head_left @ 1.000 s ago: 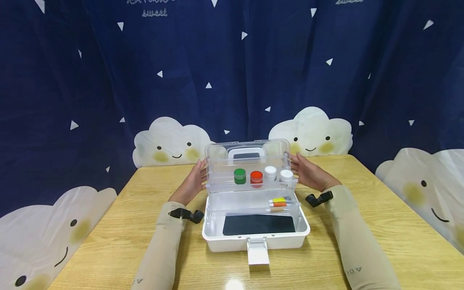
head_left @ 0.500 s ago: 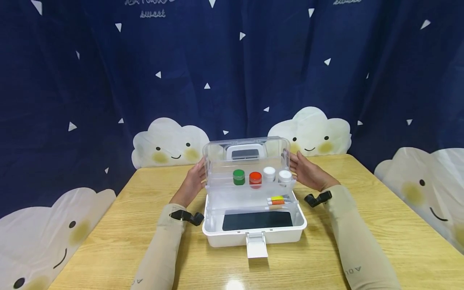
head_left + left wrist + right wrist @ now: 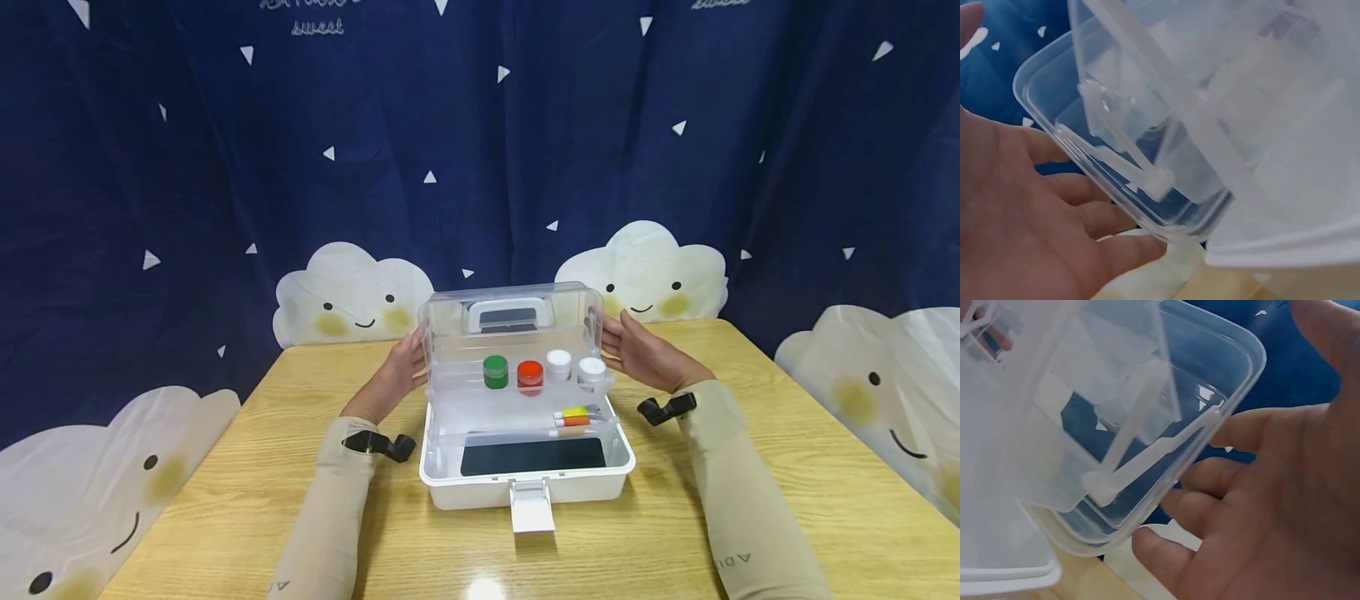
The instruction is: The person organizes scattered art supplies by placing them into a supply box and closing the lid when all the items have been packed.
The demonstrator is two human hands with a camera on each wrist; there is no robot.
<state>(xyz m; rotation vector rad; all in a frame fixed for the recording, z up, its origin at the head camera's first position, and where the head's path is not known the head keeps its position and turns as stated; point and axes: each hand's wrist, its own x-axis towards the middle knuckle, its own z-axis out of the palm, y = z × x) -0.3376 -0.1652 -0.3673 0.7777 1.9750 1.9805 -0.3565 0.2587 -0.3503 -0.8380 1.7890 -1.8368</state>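
Note:
A white case (image 3: 465,498) with a raised clear lid (image 3: 517,290) stands on the table. Its upper tray bears a green jar (image 3: 495,372), a red jar (image 3: 529,377) and two white-capped jars (image 3: 558,364). Small tubes, one with a yellow band (image 3: 576,412), lie on the tray below. A dark flat rectangle (image 3: 532,457) lies in the base. My left hand (image 3: 386,383) has its fingers spread at the lid's left side, thumb up. Mirroring it, my right hand (image 3: 645,358) reaches fingers to the lid's right side; in the right wrist view its fingertips sit right at the lid rim (image 3: 1254,362).
The wooden table (image 3: 247,467) carries the case near its far half. Behind the table hangs a dark blue curtain (image 3: 480,150) with white triangles and clouds. A white latch flap (image 3: 532,508) hangs at the case's front.
The lid has tipped slightly farther back and the case's front edge sits a little farther away. Both forearms have shifted slightly outward, with the hands still beside the lid.

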